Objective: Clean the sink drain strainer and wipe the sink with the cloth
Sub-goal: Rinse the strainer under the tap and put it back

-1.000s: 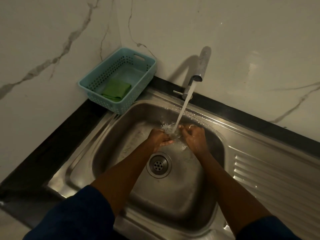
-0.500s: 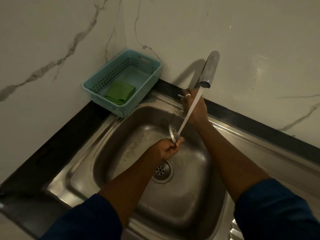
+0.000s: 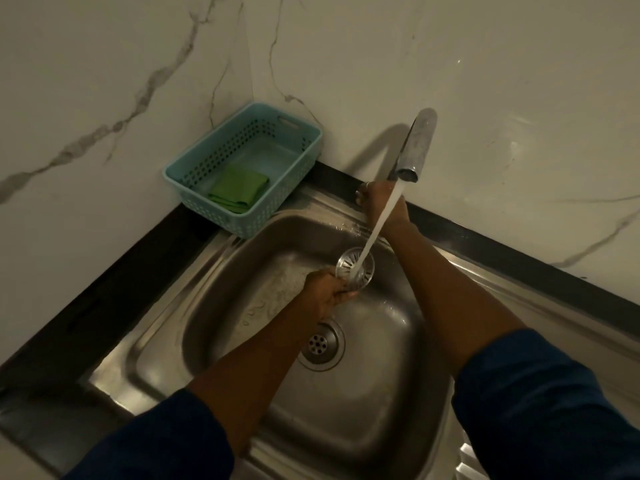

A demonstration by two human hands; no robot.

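My left hand (image 3: 327, 294) grips the round metal drain strainer (image 3: 356, 266) by its lower edge and holds it tilted under the running water, above the steel sink (image 3: 214, 327). The stream falls from the tap spout (image 3: 414, 152) onto the strainer's slotted face. My right hand (image 3: 379, 202) is closed on the tap handle at the back rim of the sink, behind the stream. The open drain hole (image 3: 320, 342) shows in the basin floor below my left forearm. A folded green cloth (image 3: 239, 188) lies in the basket.
A light blue perforated plastic basket (image 3: 294, 168) stands in the corner on the black counter (image 3: 114, 289), left of the tap. Marble walls close the back and left. The ribbed draining board (image 3: 571, 323) runs to the right of the basin.
My right hand left the strainer and went up to the tap handle. My left hand turned the strainer so its slotted face is toward me under the water.
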